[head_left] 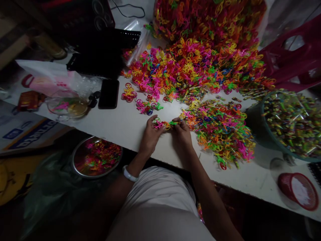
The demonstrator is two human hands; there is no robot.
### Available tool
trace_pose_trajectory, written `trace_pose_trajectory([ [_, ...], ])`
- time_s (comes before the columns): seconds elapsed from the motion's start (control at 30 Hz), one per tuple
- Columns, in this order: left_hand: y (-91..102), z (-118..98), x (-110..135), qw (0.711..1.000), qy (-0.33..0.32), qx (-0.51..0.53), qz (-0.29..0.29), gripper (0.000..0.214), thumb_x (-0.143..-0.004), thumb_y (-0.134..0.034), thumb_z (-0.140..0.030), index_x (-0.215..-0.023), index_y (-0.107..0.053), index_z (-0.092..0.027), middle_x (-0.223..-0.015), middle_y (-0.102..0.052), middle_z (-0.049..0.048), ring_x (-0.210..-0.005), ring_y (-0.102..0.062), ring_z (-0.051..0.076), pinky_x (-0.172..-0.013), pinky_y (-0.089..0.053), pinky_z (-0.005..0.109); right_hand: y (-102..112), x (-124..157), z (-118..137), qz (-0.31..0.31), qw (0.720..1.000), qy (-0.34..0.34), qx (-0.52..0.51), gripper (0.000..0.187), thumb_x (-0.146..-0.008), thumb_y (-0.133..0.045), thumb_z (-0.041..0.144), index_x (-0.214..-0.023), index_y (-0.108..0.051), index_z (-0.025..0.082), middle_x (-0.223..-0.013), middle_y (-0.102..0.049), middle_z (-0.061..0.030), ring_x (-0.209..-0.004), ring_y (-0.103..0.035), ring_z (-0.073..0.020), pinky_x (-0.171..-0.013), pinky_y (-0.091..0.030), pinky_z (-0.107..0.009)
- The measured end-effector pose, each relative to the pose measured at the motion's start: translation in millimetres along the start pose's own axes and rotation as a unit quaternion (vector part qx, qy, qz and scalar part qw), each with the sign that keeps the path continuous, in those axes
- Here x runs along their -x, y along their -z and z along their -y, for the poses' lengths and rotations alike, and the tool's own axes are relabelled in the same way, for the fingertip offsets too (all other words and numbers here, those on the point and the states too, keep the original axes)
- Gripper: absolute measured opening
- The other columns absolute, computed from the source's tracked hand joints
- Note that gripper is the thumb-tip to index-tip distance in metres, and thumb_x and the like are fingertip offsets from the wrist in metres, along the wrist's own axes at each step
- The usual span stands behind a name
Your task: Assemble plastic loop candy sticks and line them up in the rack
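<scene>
My left hand (150,135) is closed with its fingertips on a few small plastic toys (158,125) in pink, green and yellow. Opposite it, my right hand (183,133) pinches the other end of this little row, where a green plastic piece (173,123) shows. Both hands are close together above the white table near its front edge. Just right of my right hand lies a pile of bagged colourful plastic toys (215,125) with ring-like parts. Beyond the hands, a few loose toys (149,106) lie in a small cluster. The exact shape of the held pieces is too small to tell.
A large heap of plastic toys (190,63) fills the back of the white table (105,122). At right stand a bucket of wrapped candies (293,124) and a red basket (298,190). A phone (108,94) lies left. Below the edge sits a metal bowl (97,156) of toys.
</scene>
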State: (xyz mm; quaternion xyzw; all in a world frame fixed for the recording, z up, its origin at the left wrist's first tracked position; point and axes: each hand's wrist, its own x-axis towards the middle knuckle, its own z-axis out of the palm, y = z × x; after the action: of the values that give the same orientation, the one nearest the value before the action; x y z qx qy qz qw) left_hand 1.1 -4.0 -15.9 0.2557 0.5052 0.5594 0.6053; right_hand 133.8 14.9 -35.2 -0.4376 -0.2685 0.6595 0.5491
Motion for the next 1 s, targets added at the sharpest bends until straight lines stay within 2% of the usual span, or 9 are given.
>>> trace_pose_trajectory([
  [0.13, -1.3, 0.5, -0.5, 1.0, 0.018, -0.001, 0.003, 0.07, -0.069, -0.078, -0.024, -0.128, -0.043, -0.019, -0.096, -0.063, 0.004, -0.081, -0.062, 0.013, -0.072, -0.052, 0.025, -1.4, 2.0, -4.0, -0.008, 0.998, -0.016, -0.066, 0.02, -0.075, -0.068, 0.02, -0.091, -0.056, 0.022, -0.07, -0.06, 0.006, -0.06, -0.058, -0.008, -0.062, -0.053, -0.02],
  [0.33, 1.0, 12.5, -5.7, 0.997, -0.03, 0.054, -0.049, 0.078, -0.064, -0.082, -0.026, -0.13, -0.04, -0.022, -0.109, -0.061, 0.0054, -0.096, -0.063, 0.015, -0.089, -0.051, 0.029, -13.6, 22.5, -8.8, -0.024, 0.994, -0.003, -0.111, 0.026, -0.077, -0.072, 0.022, -0.097, -0.054, 0.023, -0.087, -0.069, 0.0014, -0.089, -0.068, -0.0122, -0.089, -0.055, -0.028],
  [0.4, 4.6, 16.8, -5.9, 0.997, -0.043, 0.016, -0.063, 0.079, -0.069, -0.08, -0.028, -0.135, -0.036, -0.023, -0.109, -0.059, 0.0059, -0.096, -0.064, 0.016, -0.088, -0.052, 0.031, -18.2, 31.4, -9.8, -0.046, 0.993, -0.011, -0.108, 0.025, -0.078, -0.07, 0.022, -0.098, -0.054, 0.023, -0.089, -0.07, 0.0004, -0.094, -0.069, -0.0131, -0.095, -0.053, -0.032],
  [0.47, 8.5, 17.2, -4.1, 0.987, -0.101, -0.091, -0.084, 0.076, -0.073, -0.077, -0.029, -0.137, -0.036, -0.026, -0.12, -0.053, 0.0089, -0.102, -0.061, 0.018, -0.09, -0.052, 0.034, -21.5, 38.0, -9.7, -0.072, 0.991, -0.019, -0.113, 0.023, -0.079, -0.068, 0.02, -0.097, -0.054, 0.022, -0.089, -0.071, -0.0005, -0.095, -0.069, -0.0143, -0.098, -0.052, -0.035],
  [0.57, 12.3, 11.4, 0.7, 0.91, -0.257, -0.314, -0.09, 0.05, -0.079, -0.072, -0.027, -0.125, -0.054, -0.026, -0.135, -0.045, 0.0104, -0.124, -0.048, 0.023, -0.103, -0.043, 0.04, -23.3, 41.7, -7.1, -0.087, 0.989, -0.031, -0.119, 0.022, -0.079, -0.066, 0.02, -0.098, -0.055, 0.021, -0.091, -0.071, -0.0025, -0.093, -0.07, -0.015, -0.096, -0.054, -0.034],
  [0.63, 12.8, 7.2, 3.0, 0.848, -0.33, -0.412, -0.048, 0.031, -0.083, -0.068, -0.026, -0.114, -0.061, -0.024, -0.129, -0.053, 0.0085, -0.128, -0.045, 0.023, -0.109, -0.036, 0.042, -22.5, 41.2, -4.7, -0.077, 0.989, -0.037, -0.122, 0.023, -0.079, -0.067, 0.022, -0.099, -0.055, 0.02, -0.095, -0.071, -0.0029, -0.093, -0.07, -0.0145, -0.093, -0.055, -0.032],
  [0.73, 12.5, 5.7, 3.5, 0.82, -0.348, -0.455, -0.002, 0.022, -0.087, -0.064, -0.026, -0.109, -0.062, -0.022, -0.111, -0.066, 0.0059, -0.113, -0.056, 0.021, -0.102, -0.041, 0.039, -17.9, 39.7, -3.0, -0.059, 0.992, -0.037, -0.109, 0.024, -0.079, -0.068, 0.025, -0.099, -0.055, 0.021, -0.094, -0.069, -0.0019, -0.089, -0.069, -0.0142, -0.088, -0.056, -0.03],
  [0.87, 14.5, 7.0, 1.7, 0.832, -0.331, -0.446, -0.004, 0.016, -0.09, -0.06, -0.029, -0.104, -0.064, -0.022, -0.1, -0.068, 0.0044, -0.098, -0.061, 0.019, -0.09, -0.045, 0.033, -7.1, 40.3, -2.4, -0.044, 0.998, -0.015, 0.049, 0.02, -0.083, -0.063, 0.033, -0.098, -0.056, 0.022, -0.086, -0.066, -0.0004, -0.079, -0.065, -0.0153, -0.083, -0.055, -0.035],
  [1.0, 16.5, 2.9, 0.9, 0.869, -0.287, -0.402, -0.015, 0.016, -0.089, -0.06, -0.033, -0.101, -0.065, -0.024, -0.098, -0.068, 0.0037, -0.094, -0.06, 0.019, -0.088, -0.045, 0.032, -0.6, 38.6, 6.4, -0.03, 0.948, 0.079, 0.307, 0.014, -0.086, -0.058, 0.03, -0.096, -0.064, 0.022, -0.097, -0.063, -0.003, -0.094, -0.058, -0.0176, -0.093, -0.046, -0.035],
])
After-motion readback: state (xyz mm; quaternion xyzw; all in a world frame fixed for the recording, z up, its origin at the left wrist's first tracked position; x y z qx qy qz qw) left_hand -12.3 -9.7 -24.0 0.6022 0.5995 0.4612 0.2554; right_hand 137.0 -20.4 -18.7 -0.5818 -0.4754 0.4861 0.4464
